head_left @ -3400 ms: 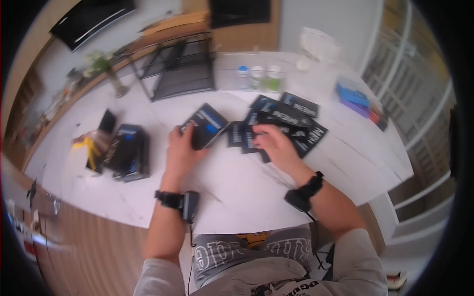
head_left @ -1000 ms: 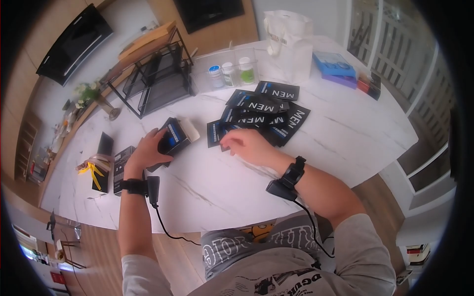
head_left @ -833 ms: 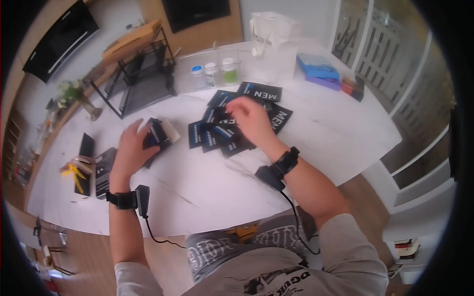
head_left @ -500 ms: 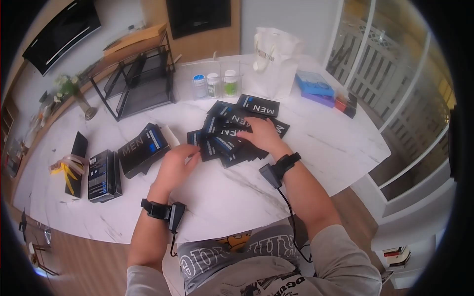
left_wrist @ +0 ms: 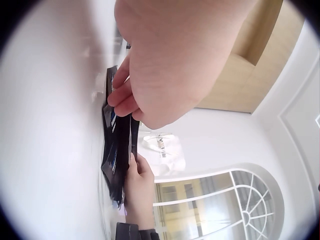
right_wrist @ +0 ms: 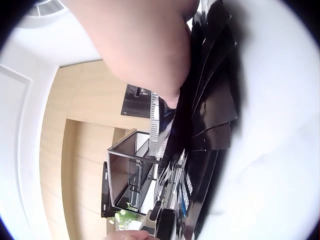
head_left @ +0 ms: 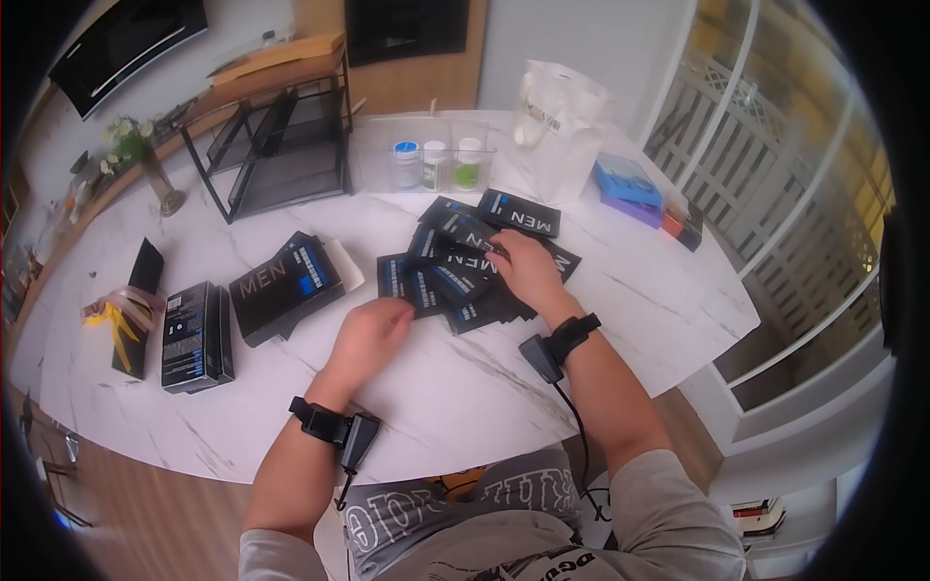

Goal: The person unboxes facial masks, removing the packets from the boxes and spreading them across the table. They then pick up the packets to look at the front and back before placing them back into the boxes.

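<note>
Packets [head_left: 463,281] under bent right grip [head_left: 530,271], beside curled left grip [head_left: 368,339] (both holds unclear)

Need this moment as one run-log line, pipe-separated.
right hand: fingers curled on black packets | left hand: at packets' left edge, grip unclear | MEN box: left of packets, end open | bottles: behind

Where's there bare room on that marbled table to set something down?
On the table, right of the black packets toward the edge, and nearer the person, between the forearms. Crowded: the packet pile under the hands, the left side with black boxes, and the back around the bottles.
</note>
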The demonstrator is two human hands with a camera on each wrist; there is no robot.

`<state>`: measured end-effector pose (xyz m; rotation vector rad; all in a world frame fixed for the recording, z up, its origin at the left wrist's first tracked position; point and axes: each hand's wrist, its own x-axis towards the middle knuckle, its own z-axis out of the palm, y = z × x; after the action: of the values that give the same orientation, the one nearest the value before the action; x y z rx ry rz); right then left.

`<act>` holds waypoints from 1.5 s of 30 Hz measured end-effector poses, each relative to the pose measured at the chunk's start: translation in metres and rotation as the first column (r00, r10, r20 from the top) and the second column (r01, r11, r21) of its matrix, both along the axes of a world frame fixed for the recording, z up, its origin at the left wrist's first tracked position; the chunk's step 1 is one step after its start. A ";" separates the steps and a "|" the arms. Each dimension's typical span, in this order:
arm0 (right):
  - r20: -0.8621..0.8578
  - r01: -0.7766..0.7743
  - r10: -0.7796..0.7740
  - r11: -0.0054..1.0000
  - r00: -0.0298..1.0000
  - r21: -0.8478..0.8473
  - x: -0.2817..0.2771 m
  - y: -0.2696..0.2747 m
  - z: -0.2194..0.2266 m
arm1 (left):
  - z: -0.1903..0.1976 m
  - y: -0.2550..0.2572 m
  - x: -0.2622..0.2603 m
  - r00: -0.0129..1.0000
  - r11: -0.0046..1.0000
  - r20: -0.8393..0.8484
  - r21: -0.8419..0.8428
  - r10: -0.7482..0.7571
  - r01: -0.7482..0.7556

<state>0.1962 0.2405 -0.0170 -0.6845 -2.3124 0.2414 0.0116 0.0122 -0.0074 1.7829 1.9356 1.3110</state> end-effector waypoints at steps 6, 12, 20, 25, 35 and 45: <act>0.150 0.054 -0.057 0.998 0.987 0.020 -0.004 0.009 -0.006 | -0.004 -0.001 -0.001 0.998 1.000 -0.062 -0.009 -0.026 0.026; 0.213 0.122 -0.108 0.991 0.971 -0.053 0.000 0.007 -0.001 | -0.007 0.000 -0.003 0.998 0.999 -0.043 -0.019 -0.048 0.047; 0.011 0.269 -0.269 0.960 0.963 -0.074 0.001 -0.002 0.004 | -0.006 -0.001 -0.001 0.999 0.999 0.028 -0.026 -0.030 0.030; -0.334 0.016 -0.034 0.998 0.942 -0.056 -0.003 -0.016 0.022 | -0.009 0.001 -0.012 0.864 0.988 0.489 -0.024 -0.121 0.152; -0.136 -0.454 0.462 0.887 0.876 0.087 -0.007 -0.052 0.041 | 0.014 -0.004 -0.003 0.170 0.969 0.970 0.139 -0.175 0.205; -0.687 -0.687 -0.127 0.053 0.715 -0.725 -0.022 -0.067 0.027 | 0.010 0.004 -0.005 0.434 0.971 0.892 0.201 -0.127 -0.129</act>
<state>0.1739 0.1733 0.0102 -0.4831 -1.2435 2.1145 0.0064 0.0166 0.0022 0.7253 1.1409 1.9898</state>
